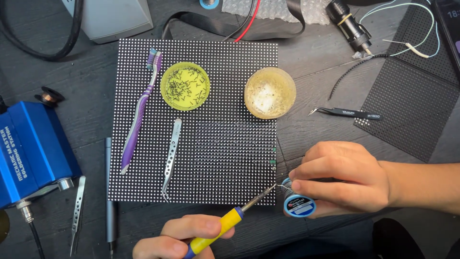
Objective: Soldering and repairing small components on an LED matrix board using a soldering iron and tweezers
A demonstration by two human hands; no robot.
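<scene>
Soldering iron, yellow and blue in the handle, is gripped in the closed left hand at the bottom edge of view, its metal tip angled up and to the right, ending at the lower right corner of the dotted LED panel. Just right of that tip, the right hand is closed around a small blue spool, fingers curled over its top; the tip and spool are near one another, contact not discernible. Above the left hand, on the panel, lie silver tweezers and, further left, a purple toothbrush. Beyond these sit a yellow-green lid holding small dark pins and a cloudy amber cup. Above the right hand, black tweezers rest on the dark tabletop. Far left of the left hand stands a blue soldering station, with a second silver pair of tweezers beside it.
</scene>
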